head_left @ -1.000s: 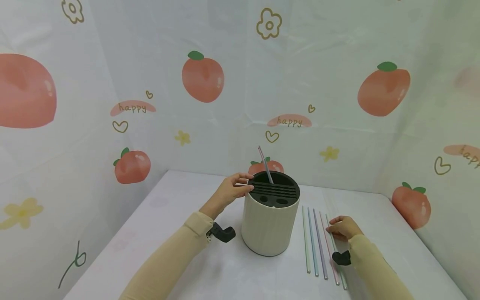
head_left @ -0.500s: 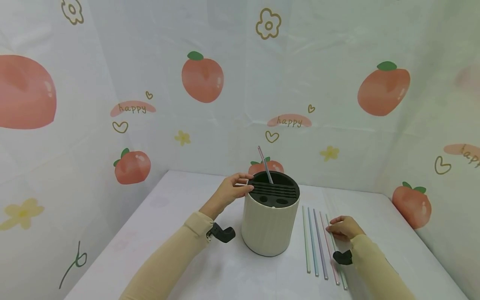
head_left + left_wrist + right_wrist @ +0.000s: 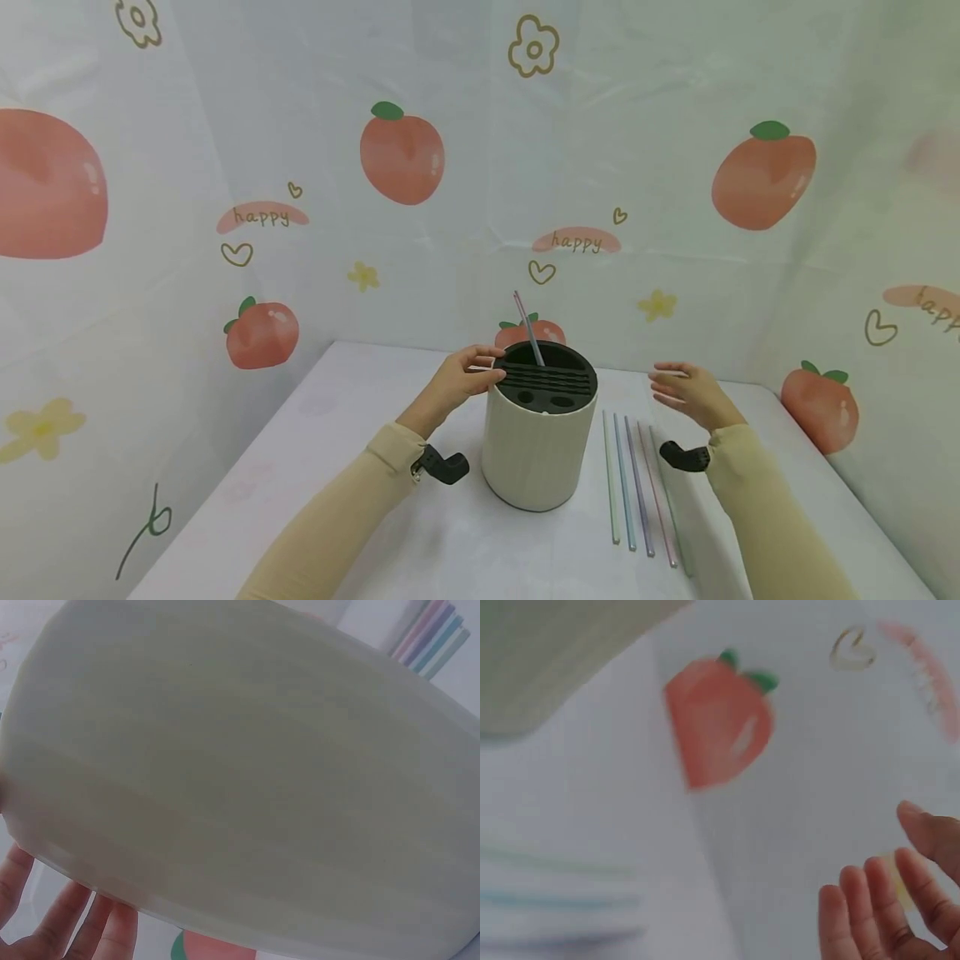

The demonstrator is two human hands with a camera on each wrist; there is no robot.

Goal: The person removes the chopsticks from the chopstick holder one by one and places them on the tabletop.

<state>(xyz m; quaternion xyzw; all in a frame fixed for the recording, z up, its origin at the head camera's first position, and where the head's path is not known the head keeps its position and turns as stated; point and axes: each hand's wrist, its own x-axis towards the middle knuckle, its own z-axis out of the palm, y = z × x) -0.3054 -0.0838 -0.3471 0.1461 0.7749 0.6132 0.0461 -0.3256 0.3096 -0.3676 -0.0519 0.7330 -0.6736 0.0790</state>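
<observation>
A cream round utensil holder (image 3: pixel 534 458) with a black slotted top (image 3: pixel 546 379) stands upright. My left hand (image 3: pixel 452 386) touches its left rim with fingertips and thumb; in the left wrist view, the fingers (image 3: pixel 61 922) reach to the holder's edge. Thin pink and bluish sticks (image 3: pixel 528 325) lean in the large rear opening. Right of the holder, several slim pastel sticks (image 3: pixel 639 483), like chopsticks, lie side by side. My right hand (image 3: pixel 693 392) is raised beyond their far ends, holding nothing. In the right wrist view, its fingers (image 3: pixel 885 900) are extended and slightly bent.
A white cloth with printed peaches (image 3: pixel 763 183) hangs behind and at both sides. The white tabletop (image 3: pixel 390 533) extends around the holder. Each wrist carries a black camera mount (image 3: pixel 684 457).
My right hand has left the rightmost green stick and moved up and away from me, fingers spread out. The left hand stays at the holder's rim.
</observation>
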